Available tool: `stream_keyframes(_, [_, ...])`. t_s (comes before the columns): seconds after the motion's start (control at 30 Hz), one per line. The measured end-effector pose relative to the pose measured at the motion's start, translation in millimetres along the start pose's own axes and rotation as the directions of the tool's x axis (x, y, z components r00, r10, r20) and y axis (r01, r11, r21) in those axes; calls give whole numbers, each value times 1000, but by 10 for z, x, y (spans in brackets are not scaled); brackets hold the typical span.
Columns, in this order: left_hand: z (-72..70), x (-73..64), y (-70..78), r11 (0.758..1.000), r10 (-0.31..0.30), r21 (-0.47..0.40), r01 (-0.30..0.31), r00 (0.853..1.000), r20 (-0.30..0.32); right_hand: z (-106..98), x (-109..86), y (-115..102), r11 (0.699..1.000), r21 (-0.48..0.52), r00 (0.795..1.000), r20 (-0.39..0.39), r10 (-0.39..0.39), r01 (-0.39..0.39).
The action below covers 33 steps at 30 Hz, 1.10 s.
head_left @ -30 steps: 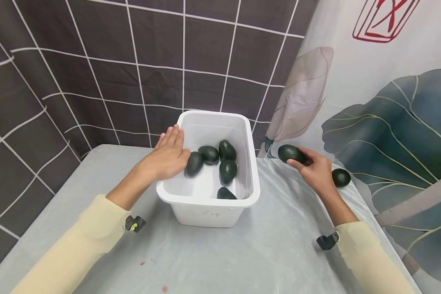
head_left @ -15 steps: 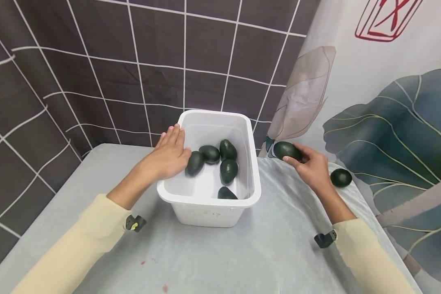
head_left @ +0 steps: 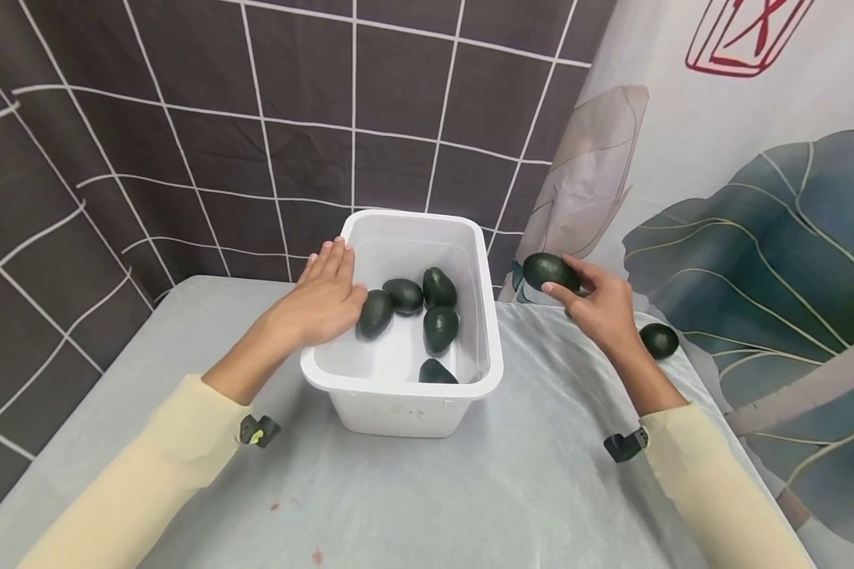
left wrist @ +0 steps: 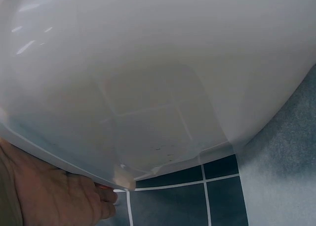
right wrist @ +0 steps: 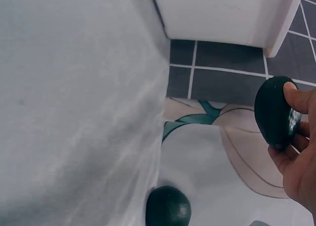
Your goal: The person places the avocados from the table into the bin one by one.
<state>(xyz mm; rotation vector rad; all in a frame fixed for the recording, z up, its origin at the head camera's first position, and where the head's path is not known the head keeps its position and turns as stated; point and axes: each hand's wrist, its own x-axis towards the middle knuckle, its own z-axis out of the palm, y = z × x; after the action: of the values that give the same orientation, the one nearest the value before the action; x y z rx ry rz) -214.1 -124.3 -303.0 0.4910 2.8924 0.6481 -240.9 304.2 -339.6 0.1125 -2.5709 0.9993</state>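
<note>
A dark green avocado (head_left: 549, 271) was in the right hand (head_left: 601, 304), to the right of the white tub and well apart from it; thumb and fingers were clamped on the fruit, which, seen from the head, stood out against the patterned cloth (head_left: 783, 261) past the bench's far edge. Near that wrist, a second avocado (head_left: 659, 341) sat at the right edge of the bench (head_left: 398, 506). The left hand (head_left: 320, 304) lay palm down over the left rim of the tub (head_left: 398, 415), its fingers straight and together, holding no fruit. Inside the tub were five loose avocados (head_left: 440, 329): one near the left hand, one beside it, two more toward the right wall, and a fifth partly hidden behind the near rim. A small black device (head_left: 259, 431) showed at the left cuff, another black device (head_left: 625, 445) at the right. Behind the tub hung a dark cloth (head_left: 299, 63) with white grid lines
</note>
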Motion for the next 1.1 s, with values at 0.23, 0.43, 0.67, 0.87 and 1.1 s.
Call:
stream_keyframes(0.23, [1,-13,-14,1000,-7,-5,7,1000,6,21,52,-91,1000,28,1000,11,-3,2])
stream_keyframes(0.43, [-5,-23,-6,1000,-1,-5,1,1000,0,42,108,-137,998,32,999,-10,-51,51])
stream_keyframes(0.67, [-6,-12,-3,1000,-3,-2,3,1000,1,52,150,-191,997,25,996,-29,-78,79])
stream_keyframes(0.87, [-3,0,0,1000,-5,-3,5,1000,1,63,178,-233,996,38,997,-24,-76,77])
stream_keyframes(1.1, [2,2,-3,1000,-2,-2,2,1000,-1,64,202,-289,994,81,997,-11,-75,76])
